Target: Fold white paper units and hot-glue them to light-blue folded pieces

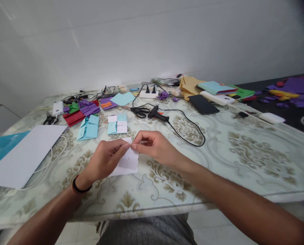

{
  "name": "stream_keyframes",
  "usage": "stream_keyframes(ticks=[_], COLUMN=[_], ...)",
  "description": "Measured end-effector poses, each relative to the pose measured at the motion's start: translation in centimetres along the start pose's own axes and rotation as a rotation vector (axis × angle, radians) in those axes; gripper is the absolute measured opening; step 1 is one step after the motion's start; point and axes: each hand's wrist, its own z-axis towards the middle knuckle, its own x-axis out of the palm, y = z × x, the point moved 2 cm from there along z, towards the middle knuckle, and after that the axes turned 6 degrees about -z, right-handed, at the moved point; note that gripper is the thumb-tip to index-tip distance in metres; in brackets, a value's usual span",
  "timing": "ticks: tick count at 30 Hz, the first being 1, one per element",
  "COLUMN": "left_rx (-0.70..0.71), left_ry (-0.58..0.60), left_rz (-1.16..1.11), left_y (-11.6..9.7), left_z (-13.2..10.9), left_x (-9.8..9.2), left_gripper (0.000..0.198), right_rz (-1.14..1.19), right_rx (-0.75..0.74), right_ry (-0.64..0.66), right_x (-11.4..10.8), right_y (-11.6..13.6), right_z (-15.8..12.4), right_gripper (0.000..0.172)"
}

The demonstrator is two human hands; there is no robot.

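A small creased sheet of white paper (128, 161) lies on the patterned tablecloth (218, 170) in front of me. My left hand (107, 157) pinches its upper part between thumb and forefinger. Right beside those fingertips, my right hand (155, 146) pinches the same paper from the other side. Part of the sheet is hidden behind the left hand. Just beyond it lies a folded blue-and-white paper square (117, 124), with a folded light-blue paper piece (88, 127) to its left.
Behind my hands are a black glue gun (158, 114), scissors (140, 112) and a white power strip (148, 94). White sheets (26, 156) lie at left. A black phone (203, 104) and white power bank (217, 98) sit at right. Coloured paper strips (89, 108) are heaped at back left.
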Motion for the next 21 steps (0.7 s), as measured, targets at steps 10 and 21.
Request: stream_keyframes(ticks=[10, 21], left_rx=[-0.024, -0.115], left_ry=[-0.214, -0.091], left_rz=[0.026, -0.328], left_y=[0.3, 0.9], left_z=[0.0, 0.1], left_x=[-2.0, 0.4], left_gripper=[0.037, 0.021], right_rz=[0.004, -0.023], right_rx=[-0.101, -0.038], right_ry=[-0.077, 0.001], right_x=[-1.3, -0.2], right_y=[0.5, -0.1], right_z=[0.3, 0.2], right_gripper=[0.022, 0.017])
